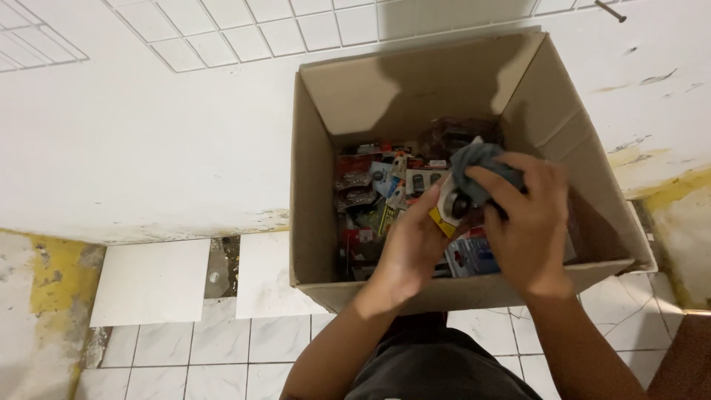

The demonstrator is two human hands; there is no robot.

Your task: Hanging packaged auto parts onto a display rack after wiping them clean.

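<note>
Together, the left hand (415,241) grips a small round dark object (458,205) from below while the right hand (527,222), fingers curled, presses a grey cloth (474,164) over it, above the cardboard box (318,222). Cloth looks soft; object seems light, rigid, best pinched at its rim.

both hands (474,230) over open cardboard box (318,192), grey cloth (474,167), small packages (370,200)

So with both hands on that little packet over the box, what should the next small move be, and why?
Probably keep rubbing the grey cloth across the small packet: the right hand presses the cloth onto it while the left hand steadies it above the cardboard box.
</note>
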